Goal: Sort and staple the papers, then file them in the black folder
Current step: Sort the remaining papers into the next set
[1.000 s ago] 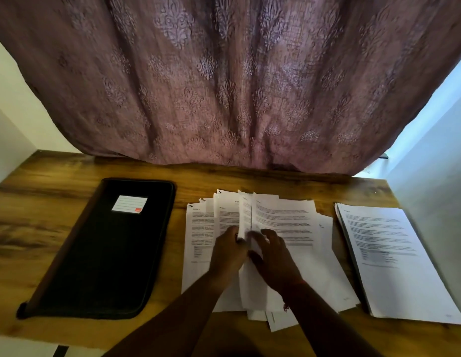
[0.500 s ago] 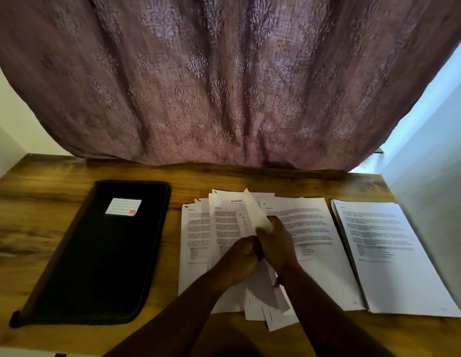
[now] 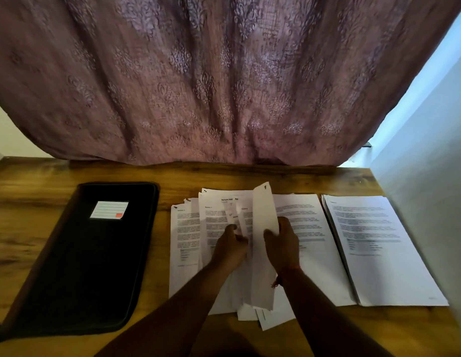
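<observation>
A loose spread of printed papers (image 3: 188, 235) lies in the middle of the wooden desk (image 3: 33, 228). My right hand (image 3: 283, 243) grips one sheet (image 3: 263, 222) lifted on edge, blank back facing me. My left hand (image 3: 229, 247) pinches the edges of sheets just left of it. A neat stack of papers (image 3: 373, 243) sits at the right. The black zip folder (image 3: 87, 258) with a white label (image 3: 109, 209) lies closed at the left. No stapler is visible.
A mauve patterned curtain (image 3: 224, 81) hangs over the desk's back edge. A pale wall (image 3: 430, 176) bounds the desk at the right. Bare wood shows left of the folder and along the front edge.
My right hand has raised one sheet from flat to upright and shifted right with it. My left hand stays on the spread, holding sheet edges. The camera has tilted slightly.
</observation>
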Motion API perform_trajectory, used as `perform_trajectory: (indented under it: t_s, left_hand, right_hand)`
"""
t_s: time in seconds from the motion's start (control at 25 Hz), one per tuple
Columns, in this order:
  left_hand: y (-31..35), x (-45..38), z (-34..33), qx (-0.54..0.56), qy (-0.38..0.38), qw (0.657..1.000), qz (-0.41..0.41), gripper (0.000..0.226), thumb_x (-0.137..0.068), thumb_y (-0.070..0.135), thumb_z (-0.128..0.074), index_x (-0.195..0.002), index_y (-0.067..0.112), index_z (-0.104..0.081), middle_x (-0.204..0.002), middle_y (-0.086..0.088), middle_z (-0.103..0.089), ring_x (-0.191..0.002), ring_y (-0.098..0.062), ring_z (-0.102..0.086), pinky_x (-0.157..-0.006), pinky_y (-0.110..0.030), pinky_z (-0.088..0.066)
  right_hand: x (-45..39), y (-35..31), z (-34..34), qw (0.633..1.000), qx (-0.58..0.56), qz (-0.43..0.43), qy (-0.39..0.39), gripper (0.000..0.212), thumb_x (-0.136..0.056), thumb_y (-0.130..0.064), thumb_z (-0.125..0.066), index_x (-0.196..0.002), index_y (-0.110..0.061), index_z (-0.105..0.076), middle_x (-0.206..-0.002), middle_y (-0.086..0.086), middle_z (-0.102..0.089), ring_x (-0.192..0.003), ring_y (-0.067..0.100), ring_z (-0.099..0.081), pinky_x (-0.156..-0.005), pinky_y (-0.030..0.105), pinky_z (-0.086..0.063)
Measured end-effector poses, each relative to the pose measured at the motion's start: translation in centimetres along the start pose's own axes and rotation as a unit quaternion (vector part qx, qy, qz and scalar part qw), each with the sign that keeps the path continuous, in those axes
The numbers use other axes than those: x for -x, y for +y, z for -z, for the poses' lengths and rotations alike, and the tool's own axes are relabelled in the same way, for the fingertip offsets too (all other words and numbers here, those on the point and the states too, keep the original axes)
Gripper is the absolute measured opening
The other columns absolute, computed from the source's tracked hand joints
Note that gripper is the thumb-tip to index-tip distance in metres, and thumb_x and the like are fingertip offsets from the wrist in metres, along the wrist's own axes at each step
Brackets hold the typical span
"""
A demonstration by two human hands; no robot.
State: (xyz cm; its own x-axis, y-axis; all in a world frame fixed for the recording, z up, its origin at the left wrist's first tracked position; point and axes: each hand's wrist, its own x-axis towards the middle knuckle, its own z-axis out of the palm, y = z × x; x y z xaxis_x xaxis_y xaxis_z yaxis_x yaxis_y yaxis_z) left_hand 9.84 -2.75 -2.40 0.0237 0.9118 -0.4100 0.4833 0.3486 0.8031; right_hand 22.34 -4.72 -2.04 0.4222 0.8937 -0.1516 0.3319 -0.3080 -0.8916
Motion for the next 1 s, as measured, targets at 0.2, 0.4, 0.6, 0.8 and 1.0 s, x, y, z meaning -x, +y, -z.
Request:
perform_trajectory:
  t_s: [0.2, 0.4, 0.6, 0.8, 1.0]
  left_hand:
    - [-0.9, -1.7, -0.3, -0.085, -0.003, 0.996, 0.023, 0.007, -0.091, 0.018, -0.061, -0.097, 0.016, -0.065, -0.094, 0.002, -0.065, -0.094, -0.020, -0.063, -0.083, -0.032, -0.052]
    - [-2.2, -1.1, 1.2, -0.027, 0.093, 0.994, 0.040, 0.007, -0.088, 0.014, -0.056, -0.086, 0.017, -0.062, -0.091, -0.002, -0.066, -0.085, -0.020, -0.063, -0.064, -0.026, -0.047]
    - [-3.0, -0.8, 1.6, -0.014, 0.103, 0.994, 0.033, 0.013, -0.092, 0.016, -0.053, -0.080, 0.019, -0.059, -0.090, -0.003, -0.066, -0.083, -0.018, -0.062, -0.063, -0.026, -0.046]
    - [-3.9, -0.7, 1.6, 0.024, 0.162, 0.985, 0.047, 0.018, -0.099, 0.023, -0.047, -0.096, 0.014, -0.063, -0.097, -0.002, -0.063, -0.086, -0.018, -0.059, -0.072, -0.028, -0.046]
    - [-4.2, 0.0, 1.9, 0.063, 0.160, 0.985, 0.016, 0.017, -0.100, 0.021, -0.049, -0.085, 0.022, -0.057, -0.094, 0.000, -0.064, -0.081, -0.006, -0.058, -0.069, -0.020, -0.045]
  right_hand:
    - [-0.3, 0.5, 0.0, 0.999, -0.033, -0.038, -0.017, 0.033, -0.089, -0.009, -0.062, -0.121, -0.015, -0.056, -0.113, 0.001, -0.061, -0.108, 0.021, -0.057, -0.085, 0.029, -0.049]
    - [-0.8, 0.3, 0.1, 0.997, -0.050, -0.054, -0.009, 0.030, -0.092, -0.015, -0.060, -0.122, -0.018, -0.057, -0.112, -0.001, -0.063, -0.099, 0.018, -0.060, -0.086, 0.037, -0.052]
    - [-0.3, -0.3, -0.7, 0.999, -0.024, -0.027, -0.028, 0.028, -0.094, -0.013, -0.058, -0.121, -0.018, -0.055, -0.108, -0.004, -0.060, -0.098, 0.016, -0.059, -0.082, 0.030, -0.049]
    - [0.2, -0.8, -1.1, 0.997, 0.040, 0.024, -0.056, 0.035, -0.094, -0.012, -0.057, -0.128, -0.018, -0.051, -0.119, 0.000, -0.061, -0.107, 0.017, -0.060, -0.089, 0.031, -0.050]
    - [0.8, -0.9, -1.8, 0.991, 0.067, 0.042, -0.107, 0.043, -0.094, -0.011, -0.058, -0.135, -0.016, -0.048, -0.131, 0.005, -0.058, -0.122, 0.024, -0.055, -0.100, 0.038, -0.049]
